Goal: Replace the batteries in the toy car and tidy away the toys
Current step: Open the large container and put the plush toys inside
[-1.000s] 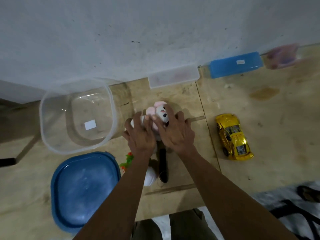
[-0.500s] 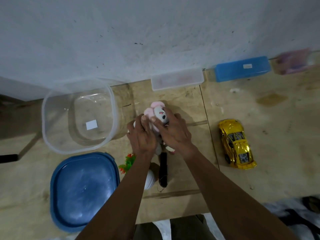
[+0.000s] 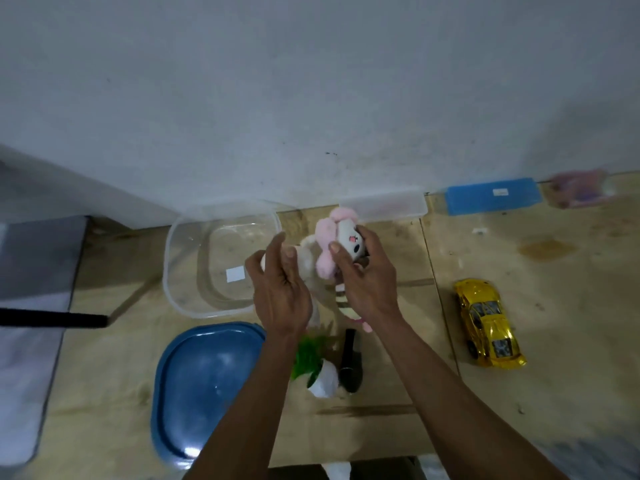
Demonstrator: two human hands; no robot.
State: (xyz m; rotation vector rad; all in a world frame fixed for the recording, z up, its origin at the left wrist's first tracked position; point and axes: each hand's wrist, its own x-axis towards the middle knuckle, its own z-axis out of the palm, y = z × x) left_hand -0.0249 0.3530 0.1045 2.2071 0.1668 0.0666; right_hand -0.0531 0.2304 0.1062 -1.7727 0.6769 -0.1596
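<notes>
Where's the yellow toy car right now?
In the head view the yellow toy car sits on the wooden surface at the right, apart from the right hand, nearer than the blue box by the wall.

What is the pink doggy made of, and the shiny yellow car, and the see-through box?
The pink doggy looks like soft plush fabric: its ears are fuzzy. The yellow car seems to be plastic with a mirror-like gold coating, since it glints. The see-through box is probably clear plastic; the floor shows through it.
</notes>
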